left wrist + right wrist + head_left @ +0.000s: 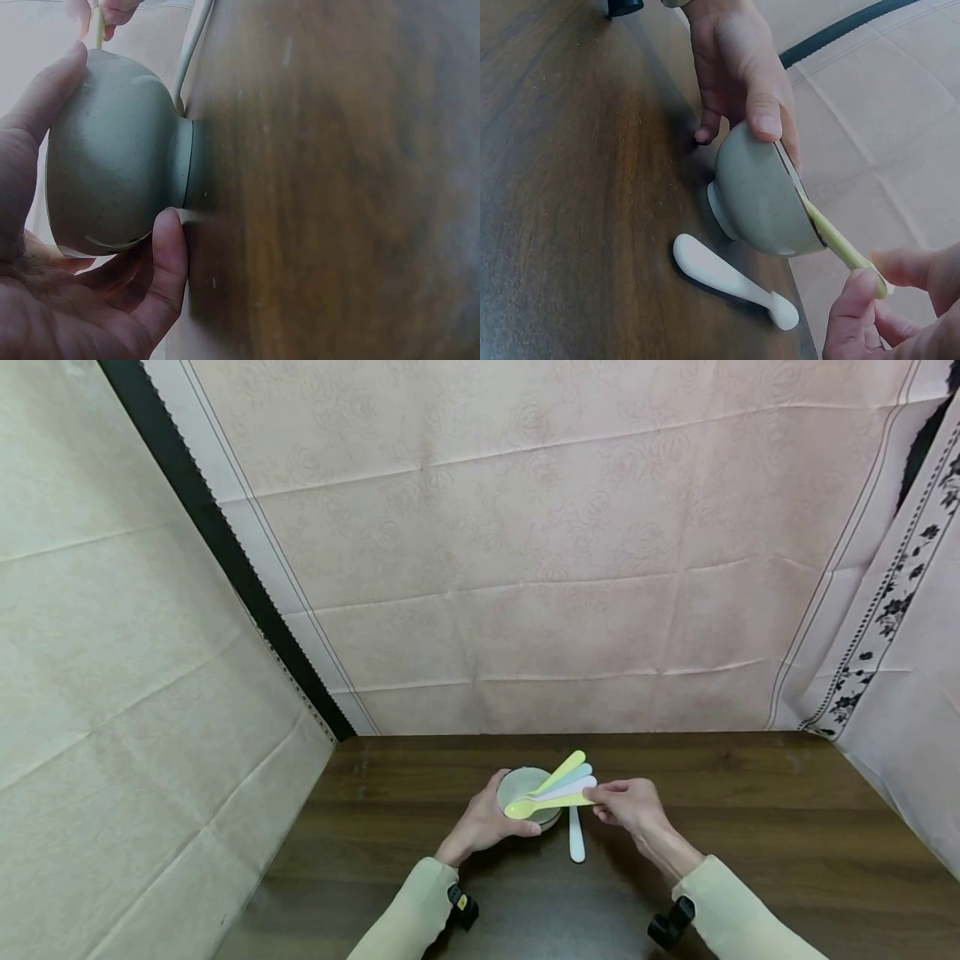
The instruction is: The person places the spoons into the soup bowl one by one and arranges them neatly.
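My left hand (pixel 487 816) holds a pale green bowl (pixel 112 150), thumb at the rim and fingers around its side. The bowl stands upright on its foot. A yellow-green spoon (pixel 553 802) lies across the rim, its handle end pinched between the thumb and fingers of my right hand (pixel 636 807). Beside it a yellow spoon (pixel 567 765), a light blue spoon (pixel 579 772) and a pale lavender spoon (pixel 577 787) fan out over the bowl's right side. On the table to the bowl's right lies a white spoon (pixel 720 271), its handle toward me in the head view.
The dark wooden table (pixel 750 843) runs under both hands. Behind it hangs a pinkish patterned cloth (pixel 570 568), with a pale cloth (pixel 135 693) at the left and another with a dark floral border (pixel 892 602) at the right.
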`<action>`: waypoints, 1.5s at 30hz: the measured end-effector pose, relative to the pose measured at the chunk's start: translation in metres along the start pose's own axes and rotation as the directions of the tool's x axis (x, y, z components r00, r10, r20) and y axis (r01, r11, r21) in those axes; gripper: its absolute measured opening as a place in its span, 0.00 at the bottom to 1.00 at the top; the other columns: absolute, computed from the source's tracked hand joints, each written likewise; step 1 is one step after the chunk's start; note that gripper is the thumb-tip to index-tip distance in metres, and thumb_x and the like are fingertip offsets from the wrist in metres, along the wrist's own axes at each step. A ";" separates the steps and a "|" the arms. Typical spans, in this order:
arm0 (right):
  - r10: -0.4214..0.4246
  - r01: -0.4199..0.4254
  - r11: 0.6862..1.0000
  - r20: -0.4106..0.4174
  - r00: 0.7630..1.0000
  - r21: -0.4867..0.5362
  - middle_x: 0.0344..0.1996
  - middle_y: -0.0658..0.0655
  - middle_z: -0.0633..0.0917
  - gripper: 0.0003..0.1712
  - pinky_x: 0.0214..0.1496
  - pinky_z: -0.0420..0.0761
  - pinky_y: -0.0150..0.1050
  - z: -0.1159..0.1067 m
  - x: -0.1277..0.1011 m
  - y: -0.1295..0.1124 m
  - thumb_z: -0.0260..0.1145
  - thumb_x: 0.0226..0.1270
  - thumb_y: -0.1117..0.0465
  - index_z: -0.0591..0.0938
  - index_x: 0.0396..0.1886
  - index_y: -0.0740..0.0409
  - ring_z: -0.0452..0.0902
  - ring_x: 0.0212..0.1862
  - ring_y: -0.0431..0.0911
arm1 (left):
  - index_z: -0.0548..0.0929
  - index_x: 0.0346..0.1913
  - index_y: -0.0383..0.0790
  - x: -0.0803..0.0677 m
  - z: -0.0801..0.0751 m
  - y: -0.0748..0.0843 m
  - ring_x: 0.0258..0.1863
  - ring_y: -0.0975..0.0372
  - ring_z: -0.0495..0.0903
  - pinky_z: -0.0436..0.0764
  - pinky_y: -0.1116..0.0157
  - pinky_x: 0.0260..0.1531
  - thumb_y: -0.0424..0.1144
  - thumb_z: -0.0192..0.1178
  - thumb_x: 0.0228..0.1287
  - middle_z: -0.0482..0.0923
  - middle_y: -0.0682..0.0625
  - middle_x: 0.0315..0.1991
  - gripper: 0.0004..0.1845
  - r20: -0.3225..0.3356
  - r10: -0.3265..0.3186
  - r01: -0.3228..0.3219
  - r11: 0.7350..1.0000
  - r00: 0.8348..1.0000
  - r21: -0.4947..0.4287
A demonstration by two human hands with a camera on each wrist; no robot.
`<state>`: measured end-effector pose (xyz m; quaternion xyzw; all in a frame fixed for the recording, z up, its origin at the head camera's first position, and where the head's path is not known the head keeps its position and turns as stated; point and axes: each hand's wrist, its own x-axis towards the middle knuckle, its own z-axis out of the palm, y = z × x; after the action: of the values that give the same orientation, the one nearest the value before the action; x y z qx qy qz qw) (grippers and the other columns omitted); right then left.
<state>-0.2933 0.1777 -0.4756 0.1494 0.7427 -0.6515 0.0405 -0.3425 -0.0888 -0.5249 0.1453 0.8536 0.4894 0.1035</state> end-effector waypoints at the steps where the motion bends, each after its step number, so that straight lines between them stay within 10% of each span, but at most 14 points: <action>1: -0.003 0.003 1.000 0.001 1.000 0.003 0.30 0.56 0.90 0.21 0.33 0.85 0.29 0.000 0.000 0.000 0.77 0.72 0.62 0.86 0.55 0.76 0.83 0.29 0.39 | 0.61 0.85 0.45 0.000 0.000 0.000 0.66 0.51 0.77 0.77 0.43 0.68 0.52 0.87 0.51 0.77 0.44 0.73 0.62 0.002 0.005 -0.005 1.000 1.000 -0.002; 31: -0.059 0.062 0.980 0.020 0.998 -0.188 0.30 0.53 0.90 0.18 0.39 0.86 0.36 -0.002 -0.014 0.022 0.81 0.66 0.60 0.90 0.47 0.70 0.84 0.32 0.41 | 0.63 0.83 0.47 0.002 -0.001 -0.001 0.67 0.52 0.79 0.77 0.43 0.68 0.52 0.87 0.51 0.79 0.47 0.71 0.59 0.005 0.050 -0.050 0.999 0.999 -0.007; 45: -0.131 0.118 0.864 0.008 0.991 -0.490 0.15 0.53 0.85 0.12 0.26 0.75 0.36 0.016 -0.019 0.042 0.83 0.60 0.59 0.90 0.24 0.59 0.78 0.22 0.43 | 0.62 0.84 0.46 0.000 -0.001 0.000 0.67 0.52 0.78 0.76 0.43 0.68 0.53 0.87 0.52 0.79 0.46 0.71 0.60 0.009 0.027 -0.027 1.000 1.000 -0.012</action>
<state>-0.2663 0.1635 -0.5130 0.0944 0.8919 -0.4416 0.0253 -0.3427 -0.0901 -0.5243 0.1583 0.8482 0.4951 0.1019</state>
